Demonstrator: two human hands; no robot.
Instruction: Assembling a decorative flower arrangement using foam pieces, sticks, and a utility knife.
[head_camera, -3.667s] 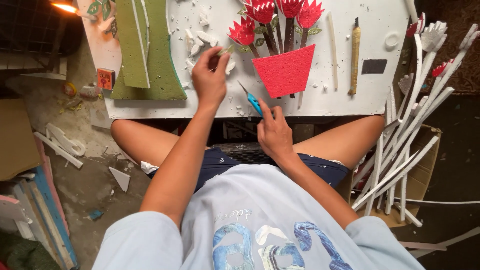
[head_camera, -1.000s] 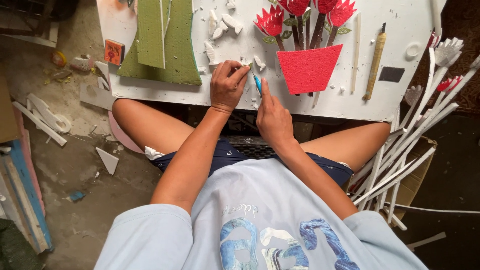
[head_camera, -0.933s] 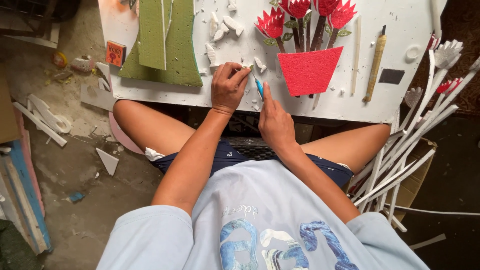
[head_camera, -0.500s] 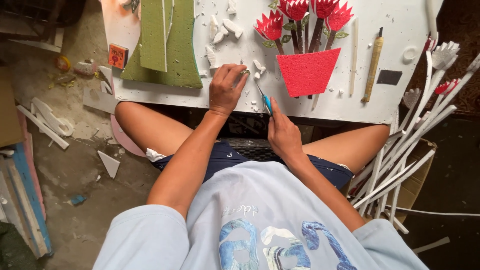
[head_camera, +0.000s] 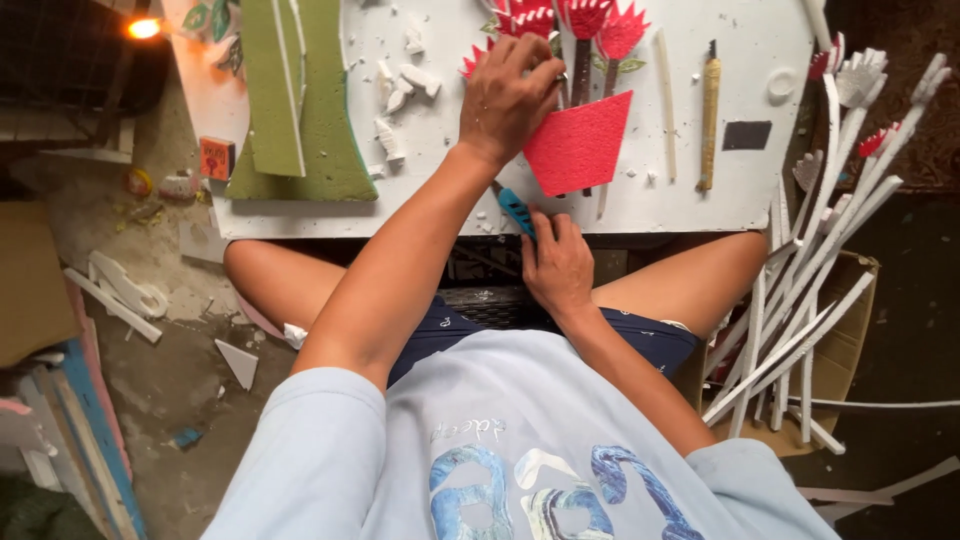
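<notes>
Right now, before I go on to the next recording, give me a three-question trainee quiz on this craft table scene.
1. True or false: the left hand rests on the red flower pieces.
2. Which tool does the right hand hold? A) blue-handled cutter B) paintbrush C) glue bottle
3. Fill in: the green foam piece lies to the ___ of the red pot-shaped cutout in the picture.

Key: 1 true. 2 A, the blue-handled cutter. 3 left.

Green foam pieces (head_camera: 300, 100) lay on the white table (head_camera: 440, 200), and white foam sticks (head_camera: 810, 300) stood in a cardboard box (head_camera: 850, 330).
</notes>
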